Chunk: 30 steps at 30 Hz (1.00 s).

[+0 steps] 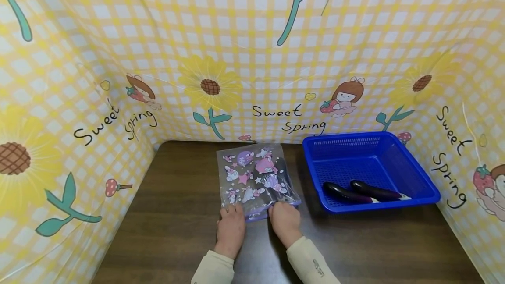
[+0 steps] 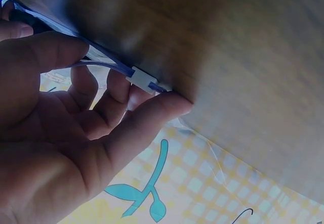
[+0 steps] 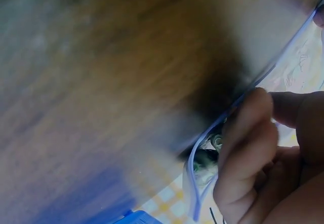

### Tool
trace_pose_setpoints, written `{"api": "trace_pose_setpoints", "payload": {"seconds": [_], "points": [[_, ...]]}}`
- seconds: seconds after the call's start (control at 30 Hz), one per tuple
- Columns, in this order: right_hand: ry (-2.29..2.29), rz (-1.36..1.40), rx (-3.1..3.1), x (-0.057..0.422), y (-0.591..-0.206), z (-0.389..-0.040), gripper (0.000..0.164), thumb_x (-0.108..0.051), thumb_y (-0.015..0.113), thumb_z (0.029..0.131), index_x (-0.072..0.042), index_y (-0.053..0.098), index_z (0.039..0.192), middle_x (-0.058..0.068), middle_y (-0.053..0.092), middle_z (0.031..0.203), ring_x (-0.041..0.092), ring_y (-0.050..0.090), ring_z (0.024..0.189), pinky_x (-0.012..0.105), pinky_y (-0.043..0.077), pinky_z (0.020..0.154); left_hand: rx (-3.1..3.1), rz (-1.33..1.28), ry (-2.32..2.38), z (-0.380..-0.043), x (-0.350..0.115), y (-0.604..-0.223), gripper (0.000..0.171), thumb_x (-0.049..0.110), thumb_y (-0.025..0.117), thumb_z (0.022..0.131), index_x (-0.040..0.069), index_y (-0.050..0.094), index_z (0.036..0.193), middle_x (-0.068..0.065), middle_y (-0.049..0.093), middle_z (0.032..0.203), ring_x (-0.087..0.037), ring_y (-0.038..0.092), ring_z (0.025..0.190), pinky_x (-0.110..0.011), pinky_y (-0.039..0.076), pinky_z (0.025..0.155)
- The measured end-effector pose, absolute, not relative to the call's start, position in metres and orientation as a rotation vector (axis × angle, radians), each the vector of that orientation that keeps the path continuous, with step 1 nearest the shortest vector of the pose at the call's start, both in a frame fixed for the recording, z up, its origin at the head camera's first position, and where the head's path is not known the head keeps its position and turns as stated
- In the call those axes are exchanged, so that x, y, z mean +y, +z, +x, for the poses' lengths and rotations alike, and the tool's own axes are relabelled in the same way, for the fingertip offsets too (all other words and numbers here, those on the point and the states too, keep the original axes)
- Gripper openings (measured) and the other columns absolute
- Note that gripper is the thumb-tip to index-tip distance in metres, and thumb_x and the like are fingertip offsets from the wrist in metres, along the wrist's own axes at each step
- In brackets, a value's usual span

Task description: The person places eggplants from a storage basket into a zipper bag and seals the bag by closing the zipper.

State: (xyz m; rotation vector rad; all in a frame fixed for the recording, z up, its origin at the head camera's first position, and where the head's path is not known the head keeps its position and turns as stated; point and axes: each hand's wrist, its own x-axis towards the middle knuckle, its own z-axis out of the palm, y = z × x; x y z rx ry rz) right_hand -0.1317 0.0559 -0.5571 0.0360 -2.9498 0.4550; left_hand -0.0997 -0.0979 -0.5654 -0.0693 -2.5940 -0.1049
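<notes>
A clear zip bag [image 1: 244, 179] printed with pink and purple cartoon figures lies on the table, its purple-edged mouth facing me. Something dark and glossy [image 1: 282, 168] shows through its right side; in the right wrist view a green stem end [image 3: 205, 159] sits inside the parted mouth. My left hand [image 1: 231, 228] pinches the bag's left corner, the thumb close to a white slider [image 2: 142, 79] on the purple strip. At the right part of the mouth, my right hand [image 1: 286, 221] grips the edge with curled fingers. The strips stand apart near both hands.
To the right of the bag stands a blue plastic basket [image 1: 372, 135]. Two eggplants [image 1: 347, 193] lie in its front part. A brown wooden table [image 1: 169, 214] carries everything, with yellow checked cloth [image 1: 252, 56] hung around the back and sides.
</notes>
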Motion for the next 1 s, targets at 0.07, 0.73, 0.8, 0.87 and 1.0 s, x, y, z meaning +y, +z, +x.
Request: {"api": "trace_pose_setpoints", "payload": {"seconds": [0.07,0.73,0.8,0.87,1.0], "points": [[0.452,0.048,-2.97,0.059,-0.556,-0.13,0.031,-0.027,0.069,0.09,-0.001,0.064,0.073,0.016,0.066,0.071,0.037,0.066,0.065,0.05,0.053,0.054,-2.603,-0.073,-0.118,-0.099,-0.098,-0.564,0.006,-0.003,0.053,0.084,-0.001,0.049,0.08,-0.018,0.05,0.075,-0.033,0.05,0.068,-0.044,0.046,0.04],[0.634,0.509,-3.041,0.163,-0.437,-0.145,0.02,-0.026,0.073,0.091,-0.014,0.061,0.08,-0.003,0.056,0.067,0.016,0.054,0.061,0.04,0.047,0.059,-2.74,-0.107,-0.207,-0.097,-0.106,-0.559,0.03,0.01,0.079,0.071,-0.001,0.057,0.088,-0.019,0.054,0.082,-0.035,0.052,0.073,-0.047,0.048,0.043],[0.596,0.586,-3.083,0.184,-0.428,-0.157,0.016,-0.022,0.073,0.092,-0.013,0.063,0.083,-0.003,0.058,0.07,0.016,0.055,0.063,0.04,0.048,0.061,-2.755,-0.109,-0.206,-0.098,-0.105,-0.56,0.031,0.011,0.08,0.071,-0.001,0.058,0.089,-0.019,0.055,0.082,-0.035,0.052,0.073,-0.048,0.048,0.043],[0.541,0.642,-3.132,0.205,-0.423,-0.169,0.012,-0.018,0.072,0.091,-0.012,0.065,0.085,-0.002,0.061,0.074,0.017,0.057,0.066,0.041,0.049,0.064,-2.759,-0.11,-0.204,-0.098,-0.105,-0.559,0.031,0.011,0.08,0.071,-0.001,0.058,0.089,-0.019,0.055,0.083,-0.035,0.052,0.074,-0.048,0.049,0.043],[0.437,0.669,-3.248,0.241,-0.425,-0.187,0.01,-0.008,0.066,0.09,-0.008,0.064,0.081,0.002,0.059,0.073,0.019,0.054,0.066,0.041,0.047,0.062,-2.743,-0.108,-0.199,-0.1,-0.104,-0.56,0.031,0.011,0.08,0.071,-0.001,0.057,0.089,-0.019,0.055,0.083,-0.035,0.052,0.074,-0.049,0.049,0.043]]}}
